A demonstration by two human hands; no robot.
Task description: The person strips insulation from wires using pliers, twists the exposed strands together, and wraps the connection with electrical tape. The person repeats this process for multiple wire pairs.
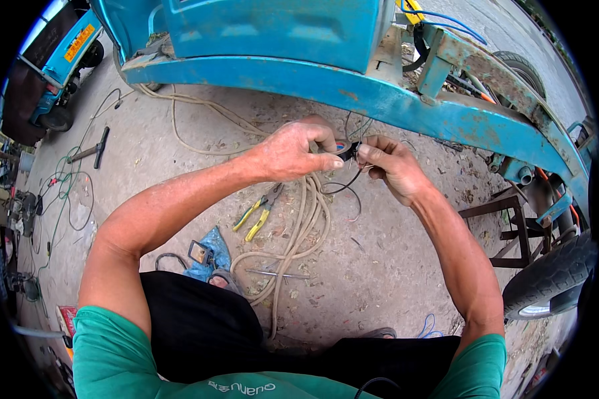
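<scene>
My two hands meet in front of me, just below the blue vehicle frame (273, 76). Pinched in my left hand (293, 149) is a small black roll, its coloured inner ring partly showing; it looks like electrical tape (347, 153). My right hand (394, 165) has thumb and fingers closed on a thin black wire (354, 181) right beside the roll, and the wire's tail curls down below. Fingers cover the spot where tape and wire come together. Pliers (263, 211) with yellow-green handles lie on the ground below my left wrist.
A beige hose (303, 226) lies looped across the ground between my feet. A blue plastic bag (213, 249) and a metal rod (277, 273) are near my left foot. Farther left lies a hammer (100, 147). A metal stand (512, 229) and a tyre (552, 276) are at right.
</scene>
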